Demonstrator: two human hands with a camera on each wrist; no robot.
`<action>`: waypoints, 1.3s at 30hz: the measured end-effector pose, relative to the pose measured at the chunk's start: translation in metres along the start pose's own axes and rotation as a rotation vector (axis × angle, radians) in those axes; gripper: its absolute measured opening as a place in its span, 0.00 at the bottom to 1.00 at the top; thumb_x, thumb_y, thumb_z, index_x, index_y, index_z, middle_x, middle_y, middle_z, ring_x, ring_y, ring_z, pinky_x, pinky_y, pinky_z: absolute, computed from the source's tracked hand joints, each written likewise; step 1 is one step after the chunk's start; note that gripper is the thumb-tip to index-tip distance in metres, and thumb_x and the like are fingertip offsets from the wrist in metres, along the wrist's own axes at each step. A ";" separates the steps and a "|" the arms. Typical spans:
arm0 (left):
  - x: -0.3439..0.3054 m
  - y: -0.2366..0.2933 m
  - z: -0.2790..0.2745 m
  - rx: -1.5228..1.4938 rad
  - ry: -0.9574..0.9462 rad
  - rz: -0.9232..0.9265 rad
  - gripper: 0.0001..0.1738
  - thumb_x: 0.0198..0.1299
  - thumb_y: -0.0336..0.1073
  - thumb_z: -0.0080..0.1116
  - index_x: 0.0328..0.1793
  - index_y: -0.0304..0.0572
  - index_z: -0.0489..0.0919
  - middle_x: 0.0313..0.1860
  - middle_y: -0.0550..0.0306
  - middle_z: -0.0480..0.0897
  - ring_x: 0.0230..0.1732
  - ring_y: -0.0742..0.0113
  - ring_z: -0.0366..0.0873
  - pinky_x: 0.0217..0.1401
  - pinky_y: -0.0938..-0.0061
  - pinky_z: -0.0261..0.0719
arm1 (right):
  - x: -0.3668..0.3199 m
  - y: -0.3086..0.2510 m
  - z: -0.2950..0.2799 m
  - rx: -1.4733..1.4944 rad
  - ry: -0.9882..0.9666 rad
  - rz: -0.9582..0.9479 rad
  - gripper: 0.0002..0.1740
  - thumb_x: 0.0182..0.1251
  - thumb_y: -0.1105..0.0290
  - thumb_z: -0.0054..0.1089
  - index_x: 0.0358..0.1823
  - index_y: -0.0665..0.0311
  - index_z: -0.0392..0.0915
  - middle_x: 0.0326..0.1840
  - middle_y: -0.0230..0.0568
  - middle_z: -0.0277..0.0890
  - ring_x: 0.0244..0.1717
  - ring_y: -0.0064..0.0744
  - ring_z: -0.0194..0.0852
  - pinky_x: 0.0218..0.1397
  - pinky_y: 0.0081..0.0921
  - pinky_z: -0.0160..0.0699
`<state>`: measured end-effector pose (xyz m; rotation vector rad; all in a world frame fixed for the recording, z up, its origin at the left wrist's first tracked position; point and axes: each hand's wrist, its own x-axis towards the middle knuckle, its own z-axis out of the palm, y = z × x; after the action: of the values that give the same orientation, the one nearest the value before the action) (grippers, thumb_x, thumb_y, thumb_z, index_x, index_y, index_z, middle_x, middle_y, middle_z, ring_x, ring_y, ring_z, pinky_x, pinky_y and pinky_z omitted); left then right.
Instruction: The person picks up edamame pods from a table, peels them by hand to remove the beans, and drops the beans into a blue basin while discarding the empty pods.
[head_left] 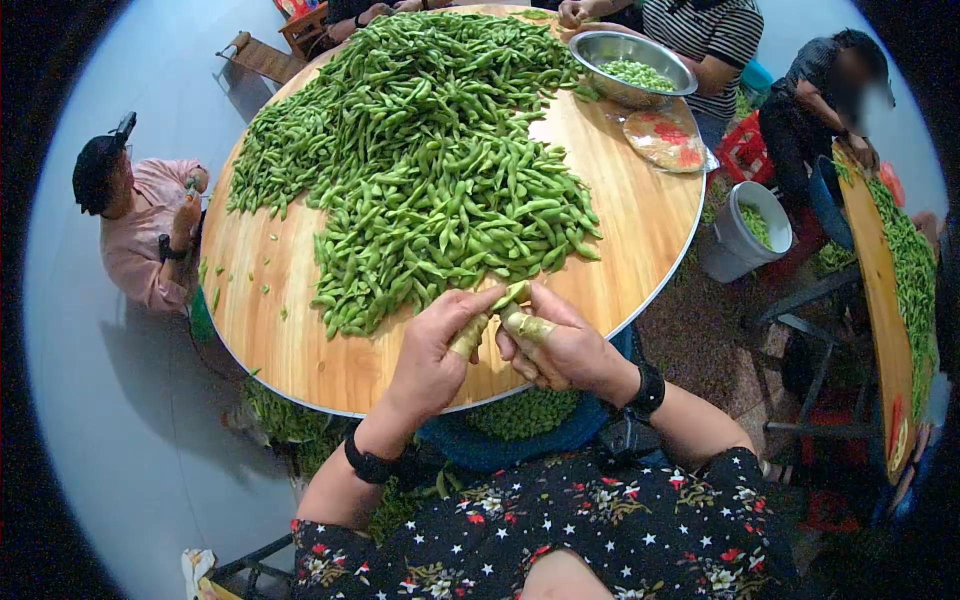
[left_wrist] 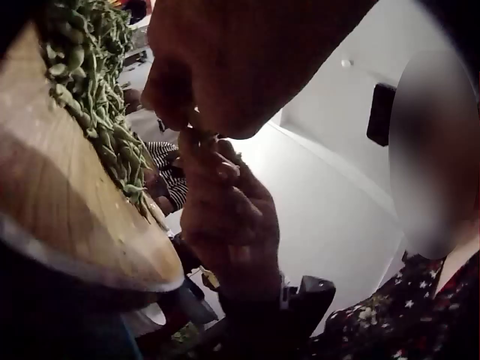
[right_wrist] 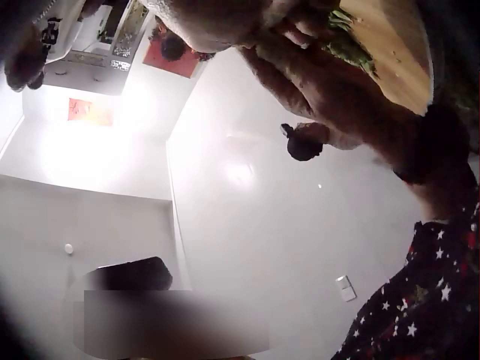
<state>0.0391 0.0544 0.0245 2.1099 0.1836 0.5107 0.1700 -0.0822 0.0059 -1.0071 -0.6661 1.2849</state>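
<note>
A green soybean pod is pinched between both hands over the near edge of the round wooden table. My left hand holds one end with thumb and forefinger, and my right hand grips the other. Pale yellowish wrapping covers part of both thumbs. Just beyond the fingertips lies a large heap of soybean pods. In the left wrist view the two hands meet in shadow, the right hand below. The left hand also shows in the right wrist view; the pod is hidden there.
Below the table edge sits a blue tub of shelled beans. A steel bowl of beans stands at the far right, beside a round patterned mat. A white bucket is on the floor at right. Other people sit around the table.
</note>
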 end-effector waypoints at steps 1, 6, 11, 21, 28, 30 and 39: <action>-0.001 -0.002 -0.001 -0.073 -0.017 -0.086 0.26 0.57 0.21 0.51 0.63 0.43 0.75 0.42 0.44 0.79 0.40 0.52 0.80 0.40 0.71 0.77 | 0.001 0.002 0.000 -0.001 -0.003 0.001 0.16 0.76 0.60 0.42 0.59 0.58 0.60 0.32 0.36 0.74 0.18 0.21 0.69 0.14 0.17 0.64; -0.006 0.007 0.004 0.248 0.113 0.108 0.26 0.57 0.23 0.56 0.64 0.44 0.75 0.39 0.46 0.80 0.36 0.57 0.80 0.38 0.71 0.76 | -0.004 -0.004 0.007 -0.080 0.010 -0.016 0.19 0.75 0.63 0.42 0.62 0.62 0.59 0.34 0.34 0.73 0.19 0.21 0.70 0.18 0.16 0.68; -0.007 0.009 0.009 0.070 0.134 -0.021 0.25 0.57 0.25 0.59 0.64 0.42 0.74 0.37 0.48 0.81 0.33 0.59 0.79 0.36 0.70 0.76 | -0.007 -0.004 0.005 -0.050 0.002 -0.017 0.20 0.75 0.63 0.42 0.64 0.62 0.59 0.34 0.33 0.73 0.20 0.20 0.70 0.19 0.16 0.69; -0.010 0.004 0.009 0.006 0.136 0.036 0.21 0.60 0.26 0.56 0.62 0.38 0.75 0.53 0.43 0.81 0.50 0.55 0.81 0.52 0.71 0.77 | -0.011 -0.010 0.013 -0.026 0.034 -0.010 0.18 0.76 0.65 0.41 0.64 0.57 0.60 0.29 0.29 0.69 0.16 0.16 0.62 0.16 0.14 0.62; -0.011 0.006 0.005 -0.035 0.121 0.051 0.19 0.62 0.25 0.52 0.61 0.37 0.76 0.55 0.42 0.80 0.55 0.54 0.80 0.57 0.72 0.75 | -0.011 -0.010 0.012 -0.029 0.011 0.012 0.15 0.75 0.66 0.41 0.60 0.56 0.63 0.27 0.26 0.68 0.15 0.14 0.59 0.15 0.14 0.59; -0.015 0.021 0.001 0.093 0.099 0.068 0.20 0.62 0.25 0.52 0.61 0.37 0.76 0.51 0.43 0.81 0.50 0.55 0.81 0.53 0.72 0.76 | -0.013 -0.008 0.014 0.020 0.008 -0.032 0.15 0.75 0.66 0.42 0.60 0.55 0.63 0.27 0.26 0.68 0.14 0.14 0.58 0.15 0.13 0.58; -0.026 0.011 0.006 -1.254 0.030 -0.517 0.19 0.68 0.32 0.51 0.64 0.40 0.74 0.23 0.70 0.67 0.20 0.83 0.60 0.22 0.87 0.57 | -0.011 -0.009 0.017 0.268 -0.051 0.092 0.12 0.75 0.67 0.43 0.57 0.54 0.66 0.26 0.29 0.70 0.12 0.15 0.58 0.13 0.13 0.57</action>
<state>0.0173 0.0349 0.0232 0.7819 0.3083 0.2194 0.1569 -0.0891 0.0227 -0.7948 -0.4747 1.4421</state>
